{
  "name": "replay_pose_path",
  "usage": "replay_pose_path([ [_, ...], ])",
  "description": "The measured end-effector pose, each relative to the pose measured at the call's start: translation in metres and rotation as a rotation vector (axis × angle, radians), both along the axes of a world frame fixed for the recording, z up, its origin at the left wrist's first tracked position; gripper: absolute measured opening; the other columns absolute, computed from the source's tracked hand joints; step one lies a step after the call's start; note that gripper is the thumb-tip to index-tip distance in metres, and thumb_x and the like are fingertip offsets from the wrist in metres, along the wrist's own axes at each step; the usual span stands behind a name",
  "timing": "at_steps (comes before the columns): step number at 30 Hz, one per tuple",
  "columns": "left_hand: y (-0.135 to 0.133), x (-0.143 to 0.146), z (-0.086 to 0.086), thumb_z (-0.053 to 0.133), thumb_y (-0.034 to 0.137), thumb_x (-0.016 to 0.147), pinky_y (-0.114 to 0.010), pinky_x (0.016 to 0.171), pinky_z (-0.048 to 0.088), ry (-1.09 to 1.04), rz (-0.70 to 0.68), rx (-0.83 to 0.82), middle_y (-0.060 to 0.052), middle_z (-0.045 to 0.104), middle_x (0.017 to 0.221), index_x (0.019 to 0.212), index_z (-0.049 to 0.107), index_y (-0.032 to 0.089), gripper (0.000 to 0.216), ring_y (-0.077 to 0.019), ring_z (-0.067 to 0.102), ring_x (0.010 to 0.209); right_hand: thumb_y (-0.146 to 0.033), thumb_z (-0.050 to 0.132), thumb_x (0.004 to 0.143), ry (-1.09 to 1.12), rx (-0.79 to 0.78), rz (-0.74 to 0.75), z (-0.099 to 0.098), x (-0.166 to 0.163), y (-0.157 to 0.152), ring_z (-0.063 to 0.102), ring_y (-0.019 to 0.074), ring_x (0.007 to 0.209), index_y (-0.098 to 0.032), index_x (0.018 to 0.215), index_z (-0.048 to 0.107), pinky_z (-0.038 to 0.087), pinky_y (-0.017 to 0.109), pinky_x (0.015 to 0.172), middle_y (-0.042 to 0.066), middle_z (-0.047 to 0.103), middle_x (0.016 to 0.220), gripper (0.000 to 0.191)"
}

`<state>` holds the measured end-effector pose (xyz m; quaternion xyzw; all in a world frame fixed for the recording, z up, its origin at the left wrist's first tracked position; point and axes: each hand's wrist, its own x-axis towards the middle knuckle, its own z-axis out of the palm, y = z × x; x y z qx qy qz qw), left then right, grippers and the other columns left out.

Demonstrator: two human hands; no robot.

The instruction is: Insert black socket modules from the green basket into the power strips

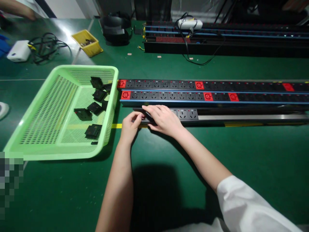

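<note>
My left hand and my right hand meet at the left end of a long black socket rail lying on the green table. The left fingers curl against the rail's end. My right hand lies over a black socket module at that end, fingers pressed down on it. A few fitted sockets show just right of my right hand. Two finished strips with black and red sockets lie parallel behind the rail. A light green basket to the left holds several loose black socket modules.
A yellow bin with small parts, a coil of black cable and a white box sit at the back left. More long strips and a white device lie along the back. Another person's arm shows at the top left.
</note>
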<state>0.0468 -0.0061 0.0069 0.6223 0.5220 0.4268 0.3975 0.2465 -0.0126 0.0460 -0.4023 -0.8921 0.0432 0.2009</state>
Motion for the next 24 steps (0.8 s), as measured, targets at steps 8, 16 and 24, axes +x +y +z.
replay_pose_path([
  [8, 0.009, 0.000, -0.011, 0.051, 0.055, 0.093, -0.025, 0.063, 0.048, -0.306, 0.272, -0.037, -0.001, 0.063, 0.078, 0.093, 0.051, 0.021, 0.035, -0.0111, 0.059, 0.061, -0.029, 0.056, 0.097, -0.065, -0.047, 0.002, 0.004, 0.002, -0.002, 0.049, 0.0319, 0.129, -0.021, 0.157, 0.034, 0.040, 0.047, 0.108, 0.009, 0.053, 0.151, 0.064],
  [16, 0.009, 0.000, -0.010, 0.055, 0.040, 0.090, -0.023, 0.058, 0.039, -0.348, 0.410, -0.061, 0.003, 0.052, 0.068, 0.091, 0.054, 0.019, 0.021, -0.0103, 0.049, 0.057, -0.035, 0.059, 0.097, -0.041, -0.050, -0.007, 0.005, 0.002, -0.002, 0.051, 0.0311, 0.125, -0.018, 0.144, 0.049, 0.041, 0.045, 0.107, 0.013, 0.057, 0.143, 0.051],
  [24, -0.007, 0.007, 0.027, 0.052, 0.036, 0.096, -0.024, 0.060, 0.035, 0.111, 0.431, 0.107, 0.002, 0.056, 0.071, 0.091, 0.062, 0.019, 0.021, -0.0109, 0.048, 0.060, -0.031, 0.054, 0.100, -0.132, 0.070, 0.021, -0.002, 0.003, -0.004, 0.049, 0.0328, 0.131, -0.025, 0.135, 0.059, 0.041, 0.049, 0.109, 0.004, 0.056, 0.150, 0.036],
])
